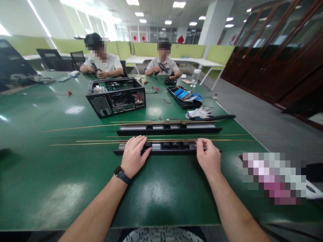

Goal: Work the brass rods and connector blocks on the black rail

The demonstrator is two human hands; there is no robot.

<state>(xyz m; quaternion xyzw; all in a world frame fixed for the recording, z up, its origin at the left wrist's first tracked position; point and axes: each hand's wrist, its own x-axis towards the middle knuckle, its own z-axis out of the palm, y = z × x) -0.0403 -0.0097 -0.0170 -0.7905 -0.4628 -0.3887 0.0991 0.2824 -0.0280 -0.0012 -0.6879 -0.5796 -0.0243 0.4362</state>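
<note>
My left hand (135, 153), with a dark watch (122, 175) on its wrist, lies with fingers stretched over the left part of the nearer black rail (166, 152) and the thin brass-coloured rods (96, 143) along it. At the rail's right part, my right hand (208, 155) is closed, thumb and forefinger pinched at a thin rod; the exact grip is partly hidden. Silvery and black pieces show inside the rail between my hands. Just beyond lies a second black rail (169, 131), parallel to the first, with more thin rods (83, 127) along its far side.
An open black computer case (123, 101) stands beyond the rails. Farther right are a black tray (185, 101) with blue items, white gloves (199, 113) and a clear bottle (195, 78). Two people sit across the green table (63, 168). A blurred-out object (274, 178) lies at right.
</note>
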